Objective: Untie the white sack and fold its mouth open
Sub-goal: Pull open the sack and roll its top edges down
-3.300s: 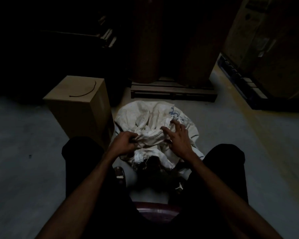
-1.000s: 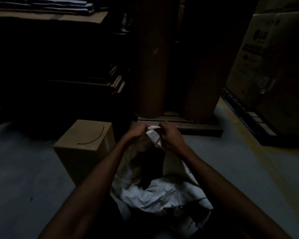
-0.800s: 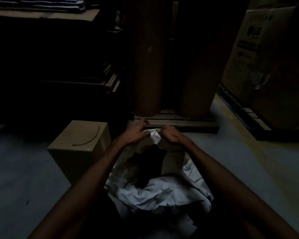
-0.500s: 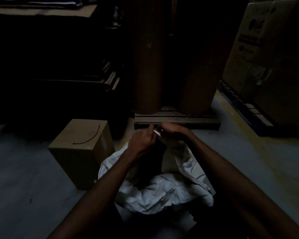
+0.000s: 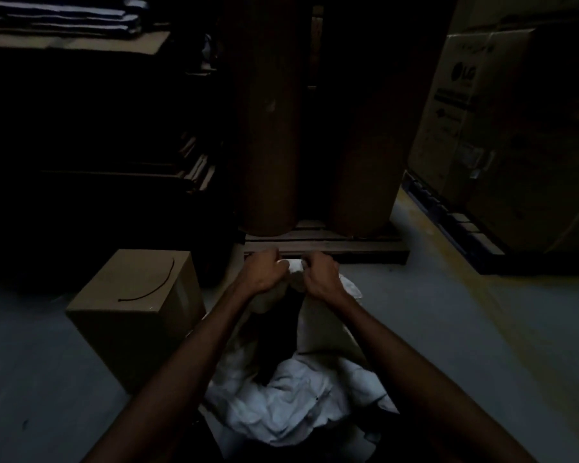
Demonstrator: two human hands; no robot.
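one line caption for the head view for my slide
Both hands, left hand and right hand, grip the far rim of the white sack beside a cardboard box.

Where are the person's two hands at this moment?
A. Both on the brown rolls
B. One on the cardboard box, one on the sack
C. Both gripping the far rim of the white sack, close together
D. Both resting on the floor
C: the left hand and right hand both curl round the raised far edge of the white sack, nearly side by side.
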